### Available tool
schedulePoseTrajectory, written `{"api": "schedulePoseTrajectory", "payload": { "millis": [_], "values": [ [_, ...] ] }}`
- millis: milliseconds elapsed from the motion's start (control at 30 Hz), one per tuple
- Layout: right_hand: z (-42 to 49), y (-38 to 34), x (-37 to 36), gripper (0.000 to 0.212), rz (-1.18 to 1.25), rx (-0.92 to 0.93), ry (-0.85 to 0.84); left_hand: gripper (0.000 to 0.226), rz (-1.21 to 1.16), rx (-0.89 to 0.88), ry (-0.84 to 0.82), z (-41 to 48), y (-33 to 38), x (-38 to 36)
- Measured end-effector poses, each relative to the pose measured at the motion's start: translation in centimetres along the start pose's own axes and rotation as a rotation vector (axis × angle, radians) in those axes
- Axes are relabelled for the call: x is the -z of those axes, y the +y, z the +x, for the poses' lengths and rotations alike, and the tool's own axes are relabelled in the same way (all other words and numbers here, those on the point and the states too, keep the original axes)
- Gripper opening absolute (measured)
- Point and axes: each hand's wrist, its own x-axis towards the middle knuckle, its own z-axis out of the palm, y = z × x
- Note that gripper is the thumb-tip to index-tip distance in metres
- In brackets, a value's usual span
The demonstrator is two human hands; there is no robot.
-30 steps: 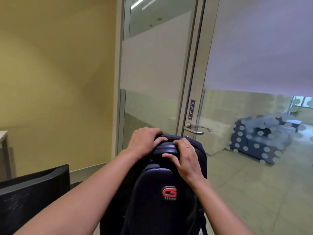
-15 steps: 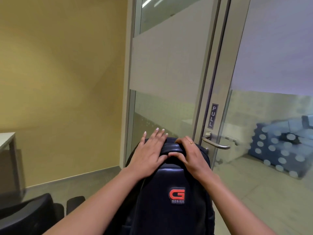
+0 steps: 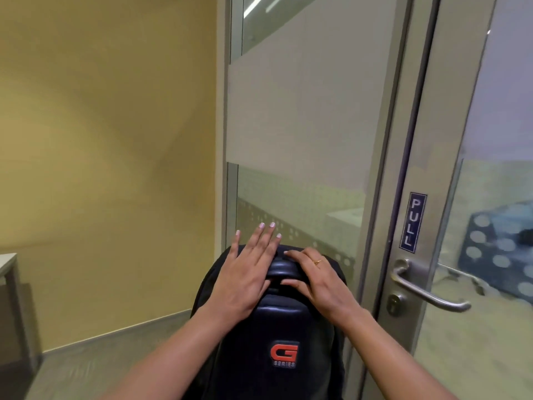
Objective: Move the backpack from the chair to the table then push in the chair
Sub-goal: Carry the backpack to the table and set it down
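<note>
A black backpack [image 3: 277, 336] with a red "G series" badge stands upright in front of me, low in the middle of the view. My left hand [image 3: 245, 275] lies flat on its top left with fingers spread and extended past the top. My right hand [image 3: 314, 278], wearing a ring, curls over the padded top handle from the right, thumb under the handle. The chair is out of view. A corner of the white table [image 3: 7, 264] shows at the far left edge.
A glass door [image 3: 476, 197] with a metal lever handle [image 3: 424, 293] and a "PULL" sign is close on the right. A frosted glass panel [image 3: 291, 111] stands behind the backpack. A yellow wall [image 3: 109, 140] fills the left.
My left hand has gone from curled on the top of the backpack to flat with fingers spread. The view has swung left; the black chair seen at lower left has left the frame.
</note>
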Motion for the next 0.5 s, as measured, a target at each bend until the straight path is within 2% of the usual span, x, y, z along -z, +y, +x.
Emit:
{"api": "schedulePoseTrajectory", "payload": {
  "millis": [133, 333, 500],
  "values": [
    [3.5, 2.8, -4.6, 0.065, 0.085, 0.012, 0.01, 0.085, 0.151, -0.006, -0.037, 2.1, -3.8, -3.0],
    [10.4, 6.6, -10.5, 0.054, 0.121, 0.106, 0.031, 0.074, 0.253, 0.093, -0.069, 5.2, -10.0, -6.9],
    [15.6, 9.9, -15.4, 0.066, 0.094, 0.136, 0.043, 0.072, 0.318, 0.204, -0.069, 7.2, -13.4, -9.6]
  ]
}}
